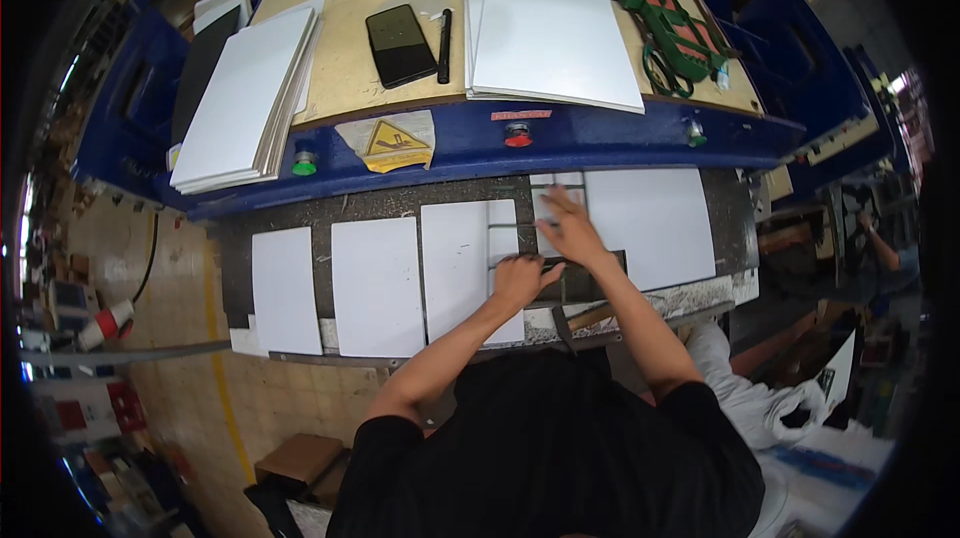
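A thin dark frame with crossbars (504, 227) lies over white sheets on a dark work bed (350, 206). My left hand (522, 283) is at its near part, fingers curled over a dark bar and thumb pointing right. Farther back, my right hand (573, 228) rests on or just above the frame, its fingers spread and slightly blurred. One white sheet (452, 273) lies partly under the frame's left side, and a larger white sheet (660, 223) is to the right. Two more sheets, a middle one (375, 288) and a leftmost one (284, 293), lie in a row.
Behind the bed, a blue machine beam (590, 130) carries a red button (517, 135) and green buttons (304, 164). The wooden top above holds white sheet stacks (245, 103), a phone (400, 45), a black marker (444, 46), a green tool (665, 18) and green-handled scissors (662, 73).
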Demonstrator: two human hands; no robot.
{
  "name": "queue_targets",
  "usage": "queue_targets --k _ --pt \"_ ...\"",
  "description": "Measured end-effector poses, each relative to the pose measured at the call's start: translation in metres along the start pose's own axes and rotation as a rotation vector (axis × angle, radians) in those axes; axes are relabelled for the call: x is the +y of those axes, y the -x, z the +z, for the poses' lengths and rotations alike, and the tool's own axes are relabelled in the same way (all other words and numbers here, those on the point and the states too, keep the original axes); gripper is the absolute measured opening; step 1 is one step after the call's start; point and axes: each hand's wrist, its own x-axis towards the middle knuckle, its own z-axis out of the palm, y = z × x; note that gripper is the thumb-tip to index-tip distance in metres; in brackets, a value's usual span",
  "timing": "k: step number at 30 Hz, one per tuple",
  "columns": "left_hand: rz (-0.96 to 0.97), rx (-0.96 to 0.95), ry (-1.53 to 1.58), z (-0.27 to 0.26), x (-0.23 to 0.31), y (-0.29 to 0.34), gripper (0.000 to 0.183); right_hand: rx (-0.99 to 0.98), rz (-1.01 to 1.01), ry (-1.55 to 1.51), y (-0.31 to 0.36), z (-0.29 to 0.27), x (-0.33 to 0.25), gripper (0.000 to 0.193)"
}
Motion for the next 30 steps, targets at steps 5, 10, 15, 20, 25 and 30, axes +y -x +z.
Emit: queue_targets --k 5,10,15,20,25,30 --pt "-0.071 0.058 0.003 0.052 0.041 -0.062 0.047 0.098 0.141 -0.094 0.041 -0.049 0.081 0.048" --pt "0.009 0.145 -0.069 0.061 0.057 -0.083 0.031 0.149 0.144 -0.069 0.059 -0.054 0.146 0.048" --pt "-0.461 0.304 0.102 0.034 0.03 -0.017 0.03 -0.105 0.523 -0.332 0.023 -0.072 0.16 0.056" --pt "-0.413 0.103 -0.024 0.053 0.041 -0.008 0.047 -0.068 0.364 -0.215 0.023 -0.054 0.211 0.055" --pt "-0.436 0.223 0.022 0.067 0.036 0.003 0.054 -0.083 0.262 -0.254 0.017 -0.057 0.203 0.052" --pt "-0.411 0.297 0.008 0.077 0.039 -0.002 0.056 0.024 0.339 -0.399 0.021 -0.048 0.213 0.05"
